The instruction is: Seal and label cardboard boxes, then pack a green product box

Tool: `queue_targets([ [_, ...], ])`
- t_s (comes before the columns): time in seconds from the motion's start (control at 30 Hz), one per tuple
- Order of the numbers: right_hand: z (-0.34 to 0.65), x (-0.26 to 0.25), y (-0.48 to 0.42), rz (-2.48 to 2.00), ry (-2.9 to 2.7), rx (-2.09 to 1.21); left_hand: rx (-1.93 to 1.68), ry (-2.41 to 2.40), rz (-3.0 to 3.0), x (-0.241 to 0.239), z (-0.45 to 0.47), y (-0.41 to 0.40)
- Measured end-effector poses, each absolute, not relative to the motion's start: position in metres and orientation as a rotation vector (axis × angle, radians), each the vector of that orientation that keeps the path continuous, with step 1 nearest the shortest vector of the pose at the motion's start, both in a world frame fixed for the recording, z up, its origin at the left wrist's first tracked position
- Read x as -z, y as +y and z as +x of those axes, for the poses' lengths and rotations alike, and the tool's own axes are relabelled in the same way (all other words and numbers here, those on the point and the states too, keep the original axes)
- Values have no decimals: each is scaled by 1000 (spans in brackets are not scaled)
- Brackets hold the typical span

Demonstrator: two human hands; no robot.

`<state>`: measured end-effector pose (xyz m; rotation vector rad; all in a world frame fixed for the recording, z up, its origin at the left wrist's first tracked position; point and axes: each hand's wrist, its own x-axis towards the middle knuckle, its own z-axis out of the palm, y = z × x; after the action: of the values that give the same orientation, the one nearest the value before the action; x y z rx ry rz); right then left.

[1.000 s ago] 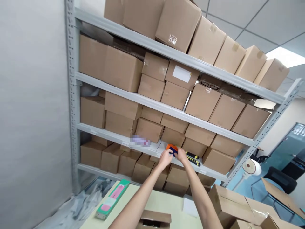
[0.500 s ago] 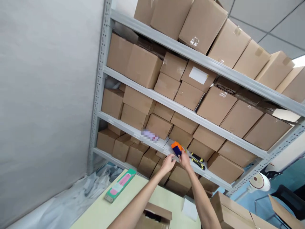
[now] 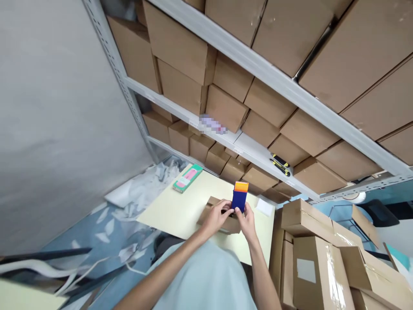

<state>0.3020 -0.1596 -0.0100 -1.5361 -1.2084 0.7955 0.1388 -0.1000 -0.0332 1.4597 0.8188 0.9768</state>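
Note:
A small dark blue and orange box (image 3: 239, 201) is held upright in front of me, over the table. My right hand (image 3: 247, 221) grips its lower right side, with the thumb on the face toward me. My left hand (image 3: 218, 216) has its fingers closed at the box's lower left edge. Behind and below the hands, a brown cardboard box (image 3: 231, 226) sits on the pale yellow table (image 3: 167, 211), largely covered by them. A green and pink package (image 3: 187, 178) lies near the table's far left edge.
A metal shelf rack (image 3: 245, 151) full of cardboard boxes rises beyond the table. Black and yellow cutters (image 3: 280, 164) and a blurred-out item (image 3: 213, 124) lie on one shelf. White paper (image 3: 264, 206) rests at the table's right. Stacked cartons (image 3: 318, 262) stand at right; plastic sheeting (image 3: 142, 196) covers floor at left.
The blue and orange box has come away from the shelf, back over the table. My left hand has joined the right at it. The view has tilted down.

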Motion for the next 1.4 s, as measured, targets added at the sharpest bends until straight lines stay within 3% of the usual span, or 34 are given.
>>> queue_targets([
  [0.2,292,5,-180,-1618,-1189,-912,-777,851,1559,19,115,-128],
  [0.33,288,-12,-186,-1603,-1393,-935,-1062,1003,1585,-12,83,-117],
  [0.43,288,-22,-190,-1577,-1592,-837,-1235,994,1649,-43,62,-102],
  [0.67,300,-39,-194,-1532,-1978,-532,-1245,842,1956,-88,41,-95],
  [1.03,318,-53,-205,-1464,-2179,-436,-1217,768,2094,-89,36,-103],
  [1.27,309,-38,-221,-1683,-2116,-583,-1165,778,2113,-67,38,-133],
  [1.4,296,-32,-235,-1754,-2005,-851,-1033,886,1999,-44,37,-152],
])
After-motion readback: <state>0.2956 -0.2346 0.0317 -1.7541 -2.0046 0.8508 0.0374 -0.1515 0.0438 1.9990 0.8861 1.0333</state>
